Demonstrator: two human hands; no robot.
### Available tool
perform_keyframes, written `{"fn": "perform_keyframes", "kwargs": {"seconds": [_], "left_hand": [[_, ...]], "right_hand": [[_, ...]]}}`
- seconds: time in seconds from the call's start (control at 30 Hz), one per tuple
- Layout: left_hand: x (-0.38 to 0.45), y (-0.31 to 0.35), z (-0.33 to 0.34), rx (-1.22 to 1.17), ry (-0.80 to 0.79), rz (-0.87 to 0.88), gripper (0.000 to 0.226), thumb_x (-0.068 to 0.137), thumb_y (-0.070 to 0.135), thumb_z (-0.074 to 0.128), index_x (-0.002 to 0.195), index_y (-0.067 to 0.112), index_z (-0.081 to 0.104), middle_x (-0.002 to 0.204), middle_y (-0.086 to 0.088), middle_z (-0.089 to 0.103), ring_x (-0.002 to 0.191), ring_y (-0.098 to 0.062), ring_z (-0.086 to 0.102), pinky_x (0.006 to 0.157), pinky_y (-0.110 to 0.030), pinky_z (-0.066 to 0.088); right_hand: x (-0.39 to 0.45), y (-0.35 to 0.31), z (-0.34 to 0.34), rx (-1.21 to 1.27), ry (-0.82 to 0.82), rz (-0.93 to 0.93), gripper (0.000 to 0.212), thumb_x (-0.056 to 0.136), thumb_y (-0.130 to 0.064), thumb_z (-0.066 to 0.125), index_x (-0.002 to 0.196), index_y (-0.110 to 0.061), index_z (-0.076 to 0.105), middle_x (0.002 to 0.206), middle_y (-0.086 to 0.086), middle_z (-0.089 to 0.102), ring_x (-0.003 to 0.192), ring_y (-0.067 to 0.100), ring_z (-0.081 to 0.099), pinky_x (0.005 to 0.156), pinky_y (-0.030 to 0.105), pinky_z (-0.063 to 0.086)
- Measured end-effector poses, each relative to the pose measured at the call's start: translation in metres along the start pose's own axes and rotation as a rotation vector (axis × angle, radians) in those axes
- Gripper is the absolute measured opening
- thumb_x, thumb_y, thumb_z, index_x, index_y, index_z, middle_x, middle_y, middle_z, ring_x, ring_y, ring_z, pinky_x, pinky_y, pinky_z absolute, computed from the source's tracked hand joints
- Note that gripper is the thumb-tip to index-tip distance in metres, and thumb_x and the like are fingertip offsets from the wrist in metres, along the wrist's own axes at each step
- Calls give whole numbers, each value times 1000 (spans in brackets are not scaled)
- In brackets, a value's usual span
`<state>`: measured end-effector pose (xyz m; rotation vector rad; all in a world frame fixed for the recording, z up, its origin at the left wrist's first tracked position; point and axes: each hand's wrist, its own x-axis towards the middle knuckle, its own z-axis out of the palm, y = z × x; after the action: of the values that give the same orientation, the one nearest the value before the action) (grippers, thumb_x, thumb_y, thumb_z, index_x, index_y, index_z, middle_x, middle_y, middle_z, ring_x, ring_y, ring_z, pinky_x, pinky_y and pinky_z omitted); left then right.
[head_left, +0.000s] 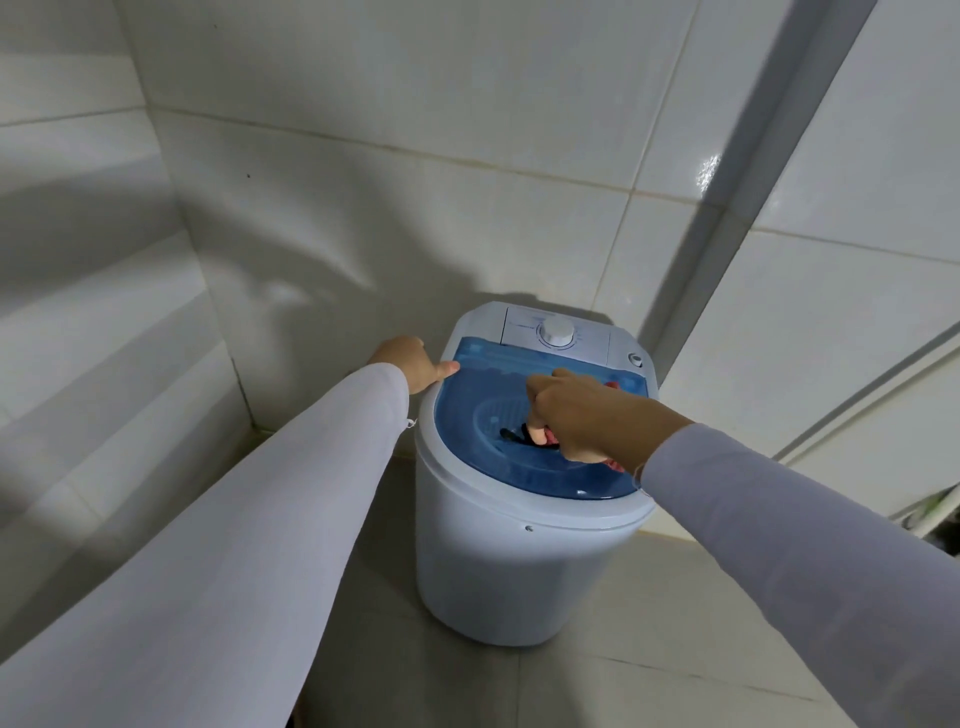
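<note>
A small white washing machine (519, 561) stands on the floor in a tiled corner. It has a translucent blue lid (467, 415) and a white dial (557, 332) on the back panel. My left hand (410, 361) grips the machine's left rim, with the thumb lying on the lid's back corner. My right hand (576, 415) hovers over the middle of the lid, fingers curled round a bunched red cloth (613, 385). A black strap (514, 434) pokes out by the thumb. Most of the cloth is hidden by the hand.
White tiled walls (363, 208) close in behind and to the left of the machine. A grey frame post (727, 208) runs up on the right, with a sliding rail (857, 405) beside it. Beige floor tiles (649, 649) lie in front.
</note>
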<state>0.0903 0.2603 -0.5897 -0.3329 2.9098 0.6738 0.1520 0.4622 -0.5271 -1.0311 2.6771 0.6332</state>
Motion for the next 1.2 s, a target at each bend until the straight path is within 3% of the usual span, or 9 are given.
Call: {"fn": "perform_keyframes", "kwargs": {"seconds": [0.1,0.23,0.4,0.5,0.6,0.77,0.97,1.1,1.2], "left_hand": [[1,0,0,2,2,9,74,91,57,47,146,9,37,148,-11,45,131,-32,48,105,-38,41],[2,0,-2,25,-7,27,72,92,57,45,143,7,40,144,-11,49,128,-31,51,101,-36,43],[6,0,-3,44,-26,36,73,91,57,46,143,7,40,144,-10,50,128,-30,51,100,-34,42],[6,1,-4,58,-23,43,70,91,56,47,140,5,44,139,-10,54,124,-29,53,97,-33,43],[7,1,-4,55,-25,47,67,92,55,47,137,5,47,136,-11,56,121,-29,55,94,-32,44],[8,2,-2,43,-21,27,70,91,55,49,141,7,43,141,-10,52,125,-30,52,100,-35,42],[16,-3,-3,41,-32,-32,79,82,67,52,141,15,43,143,-5,51,128,-31,50,107,-49,38],[21,-3,-3,61,-42,-51,83,78,69,52,141,15,43,145,-6,49,130,-32,47,109,-53,35],[23,-4,-1,59,-40,-47,80,80,68,52,140,16,43,144,-5,50,129,-32,49,108,-51,37]], "right_hand": [[8,-2,-3,72,15,-4,32,84,0,57,111,-16,62,111,7,45,102,28,48,74,30,38],[13,-3,-2,325,122,26,30,79,7,54,96,-16,47,95,1,47,86,23,48,57,21,30],[19,0,3,513,190,89,30,77,6,55,88,-22,50,92,-2,50,86,20,50,65,24,38],[19,2,9,647,285,176,25,78,3,57,92,-16,63,87,-4,51,85,18,49,57,14,33],[15,1,14,693,329,216,25,79,1,58,95,-15,70,77,-10,49,88,17,49,59,11,32],[14,2,10,486,165,120,30,86,-4,55,105,-22,70,113,2,63,107,24,54,88,30,46],[7,7,0,213,-47,53,45,86,5,49,121,-20,63,120,6,58,108,27,55,79,28,44],[9,9,-1,146,-48,31,42,84,2,55,119,-19,64,117,7,60,106,28,57,90,36,52],[7,9,-3,138,-37,18,41,85,3,53,119,-18,64,115,4,60,111,25,55,84,25,44]]}}
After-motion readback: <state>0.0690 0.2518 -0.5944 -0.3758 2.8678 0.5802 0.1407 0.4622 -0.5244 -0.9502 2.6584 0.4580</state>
